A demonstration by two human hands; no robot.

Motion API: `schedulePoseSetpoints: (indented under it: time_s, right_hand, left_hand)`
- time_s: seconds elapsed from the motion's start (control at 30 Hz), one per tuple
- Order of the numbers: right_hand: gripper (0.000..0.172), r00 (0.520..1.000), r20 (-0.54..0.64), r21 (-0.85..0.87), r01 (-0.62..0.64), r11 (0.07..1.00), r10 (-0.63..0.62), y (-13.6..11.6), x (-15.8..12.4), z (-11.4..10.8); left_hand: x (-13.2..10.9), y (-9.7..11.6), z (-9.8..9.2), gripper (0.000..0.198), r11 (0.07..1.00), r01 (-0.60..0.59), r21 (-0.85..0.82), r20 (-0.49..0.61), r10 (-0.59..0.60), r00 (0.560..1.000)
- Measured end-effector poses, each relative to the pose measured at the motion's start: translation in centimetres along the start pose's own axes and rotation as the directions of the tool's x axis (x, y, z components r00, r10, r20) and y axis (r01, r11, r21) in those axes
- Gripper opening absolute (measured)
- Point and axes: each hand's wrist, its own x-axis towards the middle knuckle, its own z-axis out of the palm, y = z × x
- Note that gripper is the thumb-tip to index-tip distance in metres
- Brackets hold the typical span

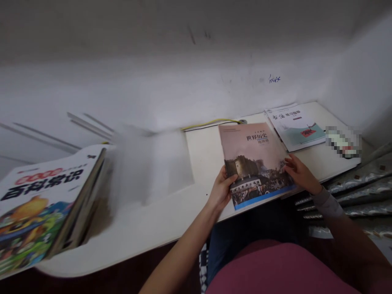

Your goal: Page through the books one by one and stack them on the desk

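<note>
A thin paperback book (257,163) with a pink cover, a castle picture and a blue band lies between my hands, over the front edge of the white table (159,220). My left hand (224,188) grips its left edge, thumb on the cover and the other fingers hidden beneath. At the lower right edge my right hand (301,173) has its fingers closed at the cover's margin; its underside is hidden. Beyond the book's right side lies a white-and-green book (298,127), flat on the table.
A stack of books topped by a colourful volume (39,204) stands at left. Beside it lies a blurred translucent plastic sheet (153,167). A yellow cord (211,122) runs along the wall. A pixelated object (343,141) sits at the right end, above patterned fabric (361,183).
</note>
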Motion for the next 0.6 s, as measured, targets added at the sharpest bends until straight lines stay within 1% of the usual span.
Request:
schedulePoseSetpoints:
  time_s: [0.07,0.13,0.17,0.2,0.23,0.3,0.37,0.43,0.53,0.6]
  right_hand:
    - [0.064,0.994,0.097,0.199,-0.077,0.977,0.059,-0.5,-0.2,-0.9]
    - [0.056,0.98,0.18,0.331,-0.139,0.933,0.082,-1.2,-0.2,-2.2]
    - [0.05,0.978,0.187,0.375,-0.161,0.913,0.096,-1.5,0.0,-3.0]
    - [0.045,0.979,0.166,0.405,-0.179,0.897,0.12,-1.7,0.2,-4.0]
    - [0.041,0.981,0.118,0.423,-0.189,0.886,0.153,-1.8,0.5,-5.1]
    - [0.038,0.976,-0.015,0.435,-0.189,0.881,0.217,-1.5,1.3,-7.4]
    - [0.037,0.953,-0.157,0.43,-0.169,0.887,0.258,-0.6,2.4,-9.8]
    - [0.037,0.921,-0.266,0.43,-0.151,0.89,0.285,0.8,3.7,-11.8]
    - [0.043,0.876,-0.385,0.388,-0.131,0.912,0.289,3.1,6.0,-13.8]
    - [0.044,0.854,-0.462,0.242,-0.14,0.96,0.241,4.4,7.9,-14.4]
  left_hand:
    - [0.4,0.3,0.6,0.047,0.999,-0.04,0.002,0.033,0.04,0.999]
    - [1.5,0.4,1.8,0.047,0.997,-0.076,0.0,0.07,0.076,0.995]
    - [2.4,0.3,2.7,0.047,0.996,-0.086,-0.005,0.093,0.086,0.992]
    - [3.4,0.0,3.6,0.046,0.996,-0.092,-0.009,0.114,0.093,0.989]
    - [4.6,-0.4,4.7,0.046,0.996,-0.093,-0.012,0.134,0.094,0.987]
    - [7.1,-1.6,7.1,0.044,0.997,-0.072,-0.002,0.156,0.071,0.985]
    - [9.6,-2.9,9.6,0.045,0.999,-0.036,0.031,0.141,0.031,0.989]
    - [12.0,-4.3,12.1,0.046,0.998,-0.006,0.059,0.126,-0.001,0.992]
    - [15.6,-5.7,15.2,0.045,0.996,0.012,0.085,0.138,-0.024,0.99]
    - [17.7,-6.2,16.7,0.045,0.994,0.015,0.105,0.15,-0.031,0.988]
